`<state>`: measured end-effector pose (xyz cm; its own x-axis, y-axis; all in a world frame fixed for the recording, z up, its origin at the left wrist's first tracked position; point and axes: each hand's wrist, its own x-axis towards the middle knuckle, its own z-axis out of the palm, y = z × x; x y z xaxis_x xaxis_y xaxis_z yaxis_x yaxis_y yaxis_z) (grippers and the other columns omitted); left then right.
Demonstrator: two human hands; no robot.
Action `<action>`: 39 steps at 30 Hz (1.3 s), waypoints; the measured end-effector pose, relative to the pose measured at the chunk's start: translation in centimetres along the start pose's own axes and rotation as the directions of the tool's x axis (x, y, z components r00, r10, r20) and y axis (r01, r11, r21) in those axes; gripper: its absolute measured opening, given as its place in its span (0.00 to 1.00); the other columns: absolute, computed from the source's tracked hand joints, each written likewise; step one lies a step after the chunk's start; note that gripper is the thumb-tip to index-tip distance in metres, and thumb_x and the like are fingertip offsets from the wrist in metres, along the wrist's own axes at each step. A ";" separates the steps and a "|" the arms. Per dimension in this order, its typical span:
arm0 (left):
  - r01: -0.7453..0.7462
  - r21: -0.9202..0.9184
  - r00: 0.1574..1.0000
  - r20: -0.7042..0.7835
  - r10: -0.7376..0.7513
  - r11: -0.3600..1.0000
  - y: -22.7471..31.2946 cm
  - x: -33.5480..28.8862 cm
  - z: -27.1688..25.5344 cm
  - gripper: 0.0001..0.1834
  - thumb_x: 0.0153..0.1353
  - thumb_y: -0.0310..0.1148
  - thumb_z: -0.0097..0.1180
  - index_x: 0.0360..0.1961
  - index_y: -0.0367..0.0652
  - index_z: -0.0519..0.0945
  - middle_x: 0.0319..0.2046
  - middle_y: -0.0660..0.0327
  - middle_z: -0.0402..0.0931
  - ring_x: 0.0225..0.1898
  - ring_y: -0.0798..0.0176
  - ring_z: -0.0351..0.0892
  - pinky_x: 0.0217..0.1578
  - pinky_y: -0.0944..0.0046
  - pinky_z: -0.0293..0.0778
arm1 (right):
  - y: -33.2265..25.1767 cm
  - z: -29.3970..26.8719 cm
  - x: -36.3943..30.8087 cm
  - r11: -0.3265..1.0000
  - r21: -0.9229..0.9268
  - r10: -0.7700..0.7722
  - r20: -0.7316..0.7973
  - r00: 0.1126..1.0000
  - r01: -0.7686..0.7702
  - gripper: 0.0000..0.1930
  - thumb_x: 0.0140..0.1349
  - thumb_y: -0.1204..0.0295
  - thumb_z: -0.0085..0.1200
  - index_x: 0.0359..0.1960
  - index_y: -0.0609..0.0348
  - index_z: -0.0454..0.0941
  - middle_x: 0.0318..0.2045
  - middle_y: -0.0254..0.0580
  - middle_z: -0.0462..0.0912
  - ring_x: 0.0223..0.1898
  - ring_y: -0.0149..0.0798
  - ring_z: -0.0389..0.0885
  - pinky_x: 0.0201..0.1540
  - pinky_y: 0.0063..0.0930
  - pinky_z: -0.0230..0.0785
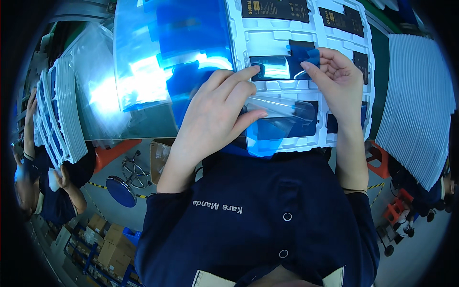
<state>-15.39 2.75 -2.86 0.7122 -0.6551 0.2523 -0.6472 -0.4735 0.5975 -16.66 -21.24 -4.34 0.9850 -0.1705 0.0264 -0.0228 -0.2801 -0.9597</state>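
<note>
A flat black battery (282, 68) lies in a white moulded tray (267, 36), its face covered by glossy film. My right hand (337, 76) pinches a piece of blue film (313, 56) between thumb and forefinger at the battery's right end. My left hand (217, 107) is open, its forefinger stretched onto the battery's left end and its thumb held apart. Below that thumb, a clear film sheet with blue parts (282, 119) spreads over the tray's near pockets; whether the curled fingers touch it, I cannot tell. More black batteries (342, 20) sit in other pockets.
Large blue, shiny film sheets (191, 36) cover the table left of the tray. Clear plastic bags (98, 81) lie farther left, beside stacked white trays (67, 110) that a co-worker handles. A tall stack of white trays (416, 100) stands right. A round stool (120, 191) is below, left.
</note>
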 end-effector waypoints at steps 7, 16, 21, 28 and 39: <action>0.182 -0.561 0.980 0.032 -0.199 0.808 1.8 -1.0 -2.4 0.07 0.52 0.20 0.60 0.31 0.37 0.75 0.36 0.55 0.81 0.32 0.66 0.80 0.36 0.66 0.75 | -2.5 -2.1 -2.2 0.958 0.209 -0.230 0.144 0.962 0.198 0.22 0.48 0.77 0.64 0.47 0.62 0.77 0.47 0.41 0.78 0.36 0.27 0.76 0.30 0.21 0.69; 0.368 -0.930 0.889 0.357 -0.286 -0.017 4.3 1.0 -0.6 0.33 0.61 0.57 0.49 0.50 0.34 0.69 0.43 0.47 0.76 0.46 0.55 0.77 0.47 0.57 0.71 | -4.1 -3.1 -7.1 0.948 0.030 -0.318 0.059 0.946 0.317 0.10 0.51 0.84 0.52 0.34 0.63 0.83 0.40 0.50 0.81 0.38 0.42 0.81 0.39 0.28 0.71; 0.440 -0.881 0.853 0.349 -0.387 0.176 5.5 1.7 0.5 0.23 0.57 0.32 0.58 0.52 0.38 0.67 0.44 0.49 0.76 0.46 0.64 0.75 0.47 0.67 0.70 | -2.5 -4.6 -6.9 0.807 -0.067 -0.586 0.041 0.809 0.587 0.12 0.55 0.85 0.46 0.35 0.65 0.82 0.43 0.53 0.79 0.45 0.47 0.78 0.45 0.30 0.69; 0.193 -0.881 0.953 0.064 -0.295 0.432 6.3 2.8 3.3 0.23 0.55 0.16 0.54 0.52 0.38 0.64 0.42 0.51 0.78 0.43 0.67 0.77 0.42 0.72 0.74 | -2.9 -4.6 -7.0 0.837 0.535 0.075 0.095 0.993 -0.115 0.15 0.59 0.80 0.52 0.49 0.67 0.73 0.48 0.49 0.76 0.46 0.34 0.77 0.49 0.25 0.69; 0.270 -0.702 0.919 -0.016 -0.394 0.659 7.5 3.2 5.3 0.10 0.55 0.32 0.64 0.28 0.34 0.80 0.20 0.61 0.79 0.21 0.75 0.74 0.23 0.76 0.67 | -0.9 -7.2 -6.8 0.927 0.372 0.049 0.002 0.999 -0.046 0.09 0.52 0.83 0.60 0.37 0.67 0.81 0.34 0.43 0.82 0.36 0.30 0.80 0.40 0.19 0.71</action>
<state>-19.36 -6.06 -1.66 0.9138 -0.4061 0.0084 -0.0428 -0.0757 0.9962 -24.60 -26.67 -1.61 0.9831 -0.1819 -0.0213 -0.0032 0.0995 -0.9950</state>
